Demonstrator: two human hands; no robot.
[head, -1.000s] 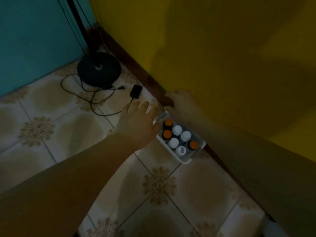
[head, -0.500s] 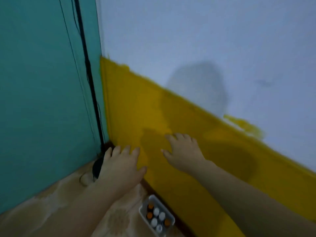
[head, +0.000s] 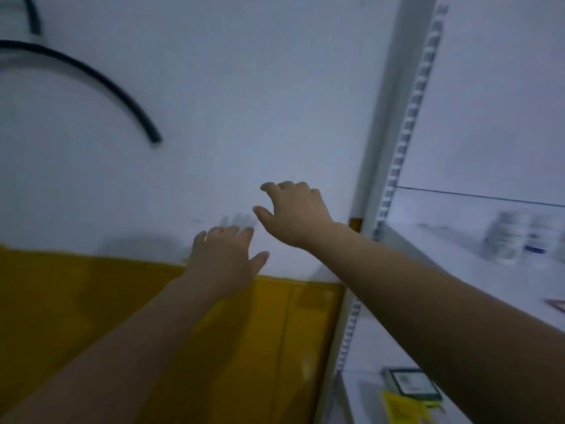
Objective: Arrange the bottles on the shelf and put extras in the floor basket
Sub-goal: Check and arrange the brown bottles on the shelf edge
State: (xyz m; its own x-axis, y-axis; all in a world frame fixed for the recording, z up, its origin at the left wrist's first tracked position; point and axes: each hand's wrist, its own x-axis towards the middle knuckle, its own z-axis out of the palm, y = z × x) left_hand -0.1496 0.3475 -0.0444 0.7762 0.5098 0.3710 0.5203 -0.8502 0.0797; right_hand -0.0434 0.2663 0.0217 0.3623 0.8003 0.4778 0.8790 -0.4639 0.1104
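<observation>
Head view showed a white wall [head: 244, 87] that filled most of the frame beyond both grips. A yellow painted band [head: 91, 301] ran along its lower part, beneath the left grip [head: 226, 258]. To the right of the right grip [head: 296, 212] stood a white shelf unit [head: 443, 264]. Its pale upright [head: 376, 148] and slotted rail [head: 409, 117] rose just beside that grip's wrist. The right forearm crossed in front of the shelf's lower boards.

A black cable [head: 101, 84] curved across the wall, high up and well to the left of both grips.

The left grip was released, with fingers straight and slightly spread and the palm toward the wall, and it held nothing. It sat lower than the right grip and just to its left, and the two were close but apart. The right grip was also released, with fingers loosely curled, thumb out, and nothing in them. Whether either touched the wall could not be told.

The bottles [head: 516, 240] stood on the shelf board, well to the right of the right grip. They looked white with dark label marks but were too blurred to count.

On a lower board, below the right forearm, lay a dark box [head: 409, 384] with a pale label. A yellow tag [head: 403, 407] lay just in front of it.
</observation>
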